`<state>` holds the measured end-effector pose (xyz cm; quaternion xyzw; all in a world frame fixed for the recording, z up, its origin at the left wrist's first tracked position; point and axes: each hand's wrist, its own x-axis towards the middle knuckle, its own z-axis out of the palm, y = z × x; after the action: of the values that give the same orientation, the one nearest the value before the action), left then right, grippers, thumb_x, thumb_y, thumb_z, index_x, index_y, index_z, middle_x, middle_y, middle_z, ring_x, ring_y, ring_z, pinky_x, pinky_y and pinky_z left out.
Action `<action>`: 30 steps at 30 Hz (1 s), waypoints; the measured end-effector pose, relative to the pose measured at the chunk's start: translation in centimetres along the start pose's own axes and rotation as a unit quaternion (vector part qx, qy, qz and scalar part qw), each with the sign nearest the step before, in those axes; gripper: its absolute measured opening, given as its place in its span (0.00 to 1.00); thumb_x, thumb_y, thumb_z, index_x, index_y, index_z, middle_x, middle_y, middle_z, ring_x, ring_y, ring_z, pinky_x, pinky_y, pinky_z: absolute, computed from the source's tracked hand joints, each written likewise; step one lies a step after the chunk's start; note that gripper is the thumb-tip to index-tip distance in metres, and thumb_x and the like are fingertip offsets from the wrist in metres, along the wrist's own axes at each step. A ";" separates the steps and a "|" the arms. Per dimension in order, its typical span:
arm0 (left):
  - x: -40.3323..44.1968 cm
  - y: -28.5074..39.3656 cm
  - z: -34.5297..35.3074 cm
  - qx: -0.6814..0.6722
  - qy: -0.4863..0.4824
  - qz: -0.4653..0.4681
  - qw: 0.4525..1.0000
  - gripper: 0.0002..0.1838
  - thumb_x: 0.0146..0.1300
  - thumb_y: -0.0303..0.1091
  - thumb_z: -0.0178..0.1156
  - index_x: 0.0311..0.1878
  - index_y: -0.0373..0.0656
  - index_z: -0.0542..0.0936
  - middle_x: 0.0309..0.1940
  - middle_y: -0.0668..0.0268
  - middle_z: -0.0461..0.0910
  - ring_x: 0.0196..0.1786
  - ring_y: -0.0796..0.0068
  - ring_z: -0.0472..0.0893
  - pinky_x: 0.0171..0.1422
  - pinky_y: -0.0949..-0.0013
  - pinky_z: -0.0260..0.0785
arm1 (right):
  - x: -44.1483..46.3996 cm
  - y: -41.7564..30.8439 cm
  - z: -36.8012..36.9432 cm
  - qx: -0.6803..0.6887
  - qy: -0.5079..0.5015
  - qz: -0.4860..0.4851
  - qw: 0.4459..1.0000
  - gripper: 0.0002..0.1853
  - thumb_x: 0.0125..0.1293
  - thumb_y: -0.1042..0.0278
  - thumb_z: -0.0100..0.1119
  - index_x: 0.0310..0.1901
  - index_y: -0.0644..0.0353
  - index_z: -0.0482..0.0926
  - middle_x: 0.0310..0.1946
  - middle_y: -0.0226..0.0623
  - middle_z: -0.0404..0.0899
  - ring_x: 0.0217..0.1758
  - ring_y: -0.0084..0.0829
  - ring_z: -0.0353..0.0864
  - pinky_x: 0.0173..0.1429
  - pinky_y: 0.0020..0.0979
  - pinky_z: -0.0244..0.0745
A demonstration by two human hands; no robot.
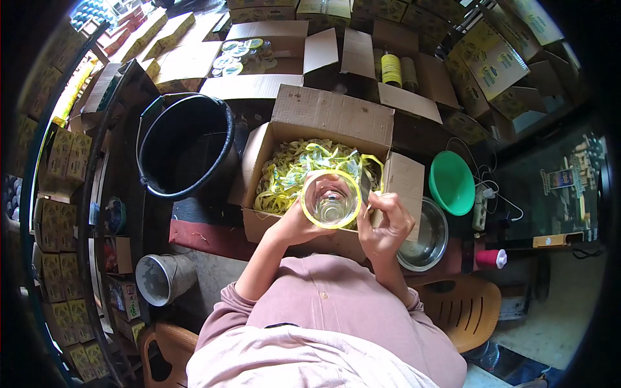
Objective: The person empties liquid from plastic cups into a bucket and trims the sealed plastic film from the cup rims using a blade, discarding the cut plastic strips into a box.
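My left hand (292, 223) is wrapped round a clear cup (331, 208) with a yellow rim, its round mouth facing up toward me. Just right of the cup, my right hand (388, 226) has thumb and fingers pinched together. A thin yellow strip (380, 169) loops down to those fingertips. Both hands are over the near side of an open cardboard box (333, 110). Many crumpled yellow and clear strips (284, 171) fill that box. The cup covers part of the pile.
A black bucket (143, 155) stands left of the box, a grey bucket (155, 278) lower left. A green bowl (451, 183), a metal bowl (435, 249) and a pink thread spool (488, 258) are at right. Behind are boxes with round lids (236, 58) and yellow rolls (390, 69).
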<state>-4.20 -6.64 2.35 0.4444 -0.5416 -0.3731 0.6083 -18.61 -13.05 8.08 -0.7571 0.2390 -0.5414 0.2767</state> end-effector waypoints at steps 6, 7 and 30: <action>0.3 1.6 0.2 0.108 -0.045 0.043 0.992 0.44 0.39 0.26 0.70 0.60 0.40 0.56 0.54 0.62 0.64 0.58 0.70 0.66 0.62 0.65 0.59 | 0.2 0.4 -0.1 0.006 0.004 0.013 1.000 0.11 0.42 0.85 0.60 0.31 0.64 0.77 0.22 0.36 0.75 0.23 0.27 0.75 0.28 0.23 0.70; 0.4 1.8 0.3 0.020 -0.027 0.029 0.999 0.43 0.40 0.27 0.70 0.60 0.40 0.58 0.53 0.62 0.64 0.57 0.70 0.66 0.61 0.65 0.60 | 0.2 0.4 0.0 0.004 0.018 0.020 1.000 0.11 0.43 0.84 0.61 0.31 0.64 0.77 0.22 0.36 0.75 0.23 0.26 0.75 0.28 0.23 0.70; 0.9 1.5 -0.4 -0.308 0.110 -0.045 0.944 0.33 0.52 0.20 0.50 0.62 0.48 0.53 0.58 0.57 0.61 0.59 0.61 0.66 0.62 0.61 0.58 | 1.2 1.3 0.5 0.065 0.023 0.139 0.988 0.35 0.49 0.83 0.61 0.61 0.61 0.60 0.29 0.35 0.79 0.30 0.21 0.78 0.36 0.21 0.75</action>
<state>-3.68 -6.99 4.03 0.2980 -0.3093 -0.4973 0.7538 -17.87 -14.72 7.93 -0.6844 0.3127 -0.5291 0.3923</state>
